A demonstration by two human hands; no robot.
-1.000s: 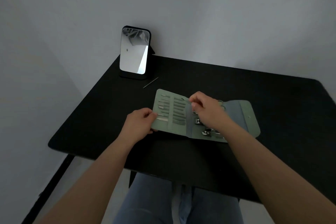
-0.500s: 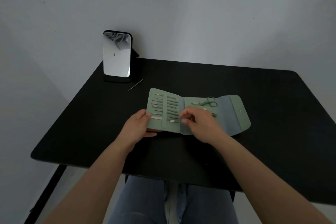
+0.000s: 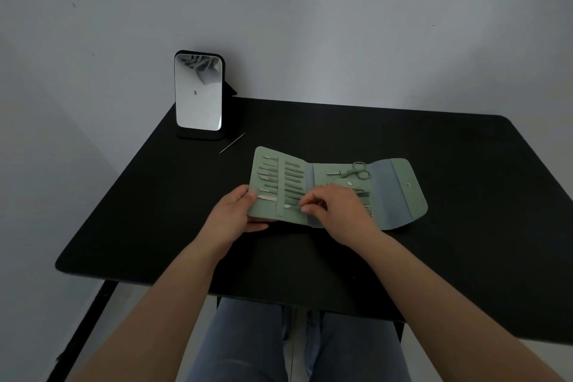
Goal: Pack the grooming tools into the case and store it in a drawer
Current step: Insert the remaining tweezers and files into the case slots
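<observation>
Gripped at its left edge by my left hand [image 3: 237, 214]: the green case [image 3: 336, 192], lying open and flat on the black table [image 3: 449, 226], thumb on top of the panel, fingers tucked beneath it.

Item, back left of the table: a standing mirror [image 3: 198, 92] on a dark base, upright, close to the wall.

Item, just right of the mirror's base: one thin metal pick [image 3: 232, 143], loose on the table, lying slantwise, apart from the case.

Item, left panel of the case: a column of slim metal tools [image 3: 280, 178] held under a vertical strap, handles pointing right. The lowest of them, a small tool [image 3: 291, 206], sits under the strap with its right end at my fingertips.

Item, my right hand [image 3: 338, 211]: resting over the middle fold, thumb and forefinger pinched together at the end of that small tool; whether they actually clamp it I cannot tell, the contact being too small to read.

Item, centre panel: small scissors [image 3: 359, 170] with green handles near the far edge, a further tool beside them; other pieces partly covered by my right hand.

Item, far right: the closing flap [image 3: 406, 192], spread flat, a snap button showing on it.
</observation>
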